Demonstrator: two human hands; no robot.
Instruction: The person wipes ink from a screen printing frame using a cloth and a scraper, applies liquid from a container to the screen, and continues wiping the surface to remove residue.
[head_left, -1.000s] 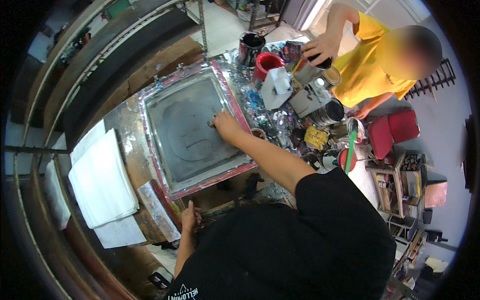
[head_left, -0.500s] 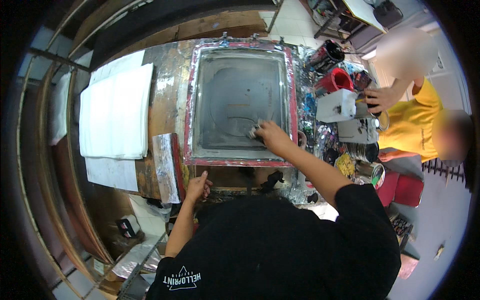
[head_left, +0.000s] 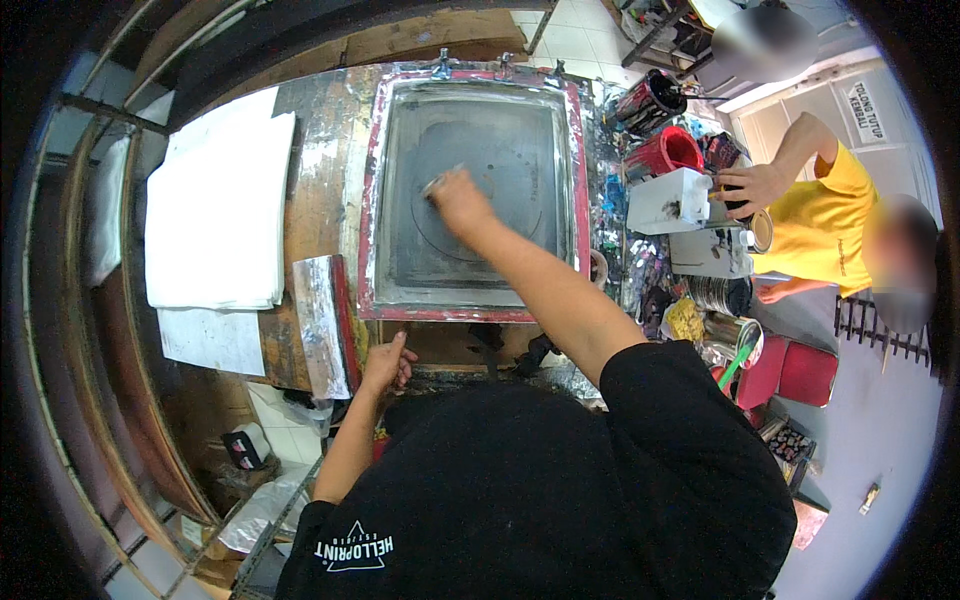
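A screen printing frame [head_left: 367, 200] with reddish edges lies flat on the worktable, its dark grey mesh [head_left: 500, 255] marked with a faint round outline. My right hand [head_left: 464, 207] is closed on a small crumpled rag [head_left: 433, 186], pressed to the left-centre part of the mesh. Most of the rag is hidden under the fingers. Just off the frame's near left corner, my left hand [head_left: 389, 363] hangs empty, its thumb apart and its fingers loosely bent. Beside that hand lies a paint-stained board [head_left: 322, 320] with a red edge.
A stack of white sheets [head_left: 220, 210] lies on the left of the table. Clamps [head_left: 443, 66] line the frame's far edge. To the right stand a red container [head_left: 668, 152], a white jug [head_left: 668, 202] and an open can [head_left: 740, 335]. A co-worker in a yellow shirt [head_left: 815, 225] reaches toward the jugs.
My right hand has moved left and away from me across the mesh with the rag. My left hand stays near the frame's near left corner. The view has shifted slightly.
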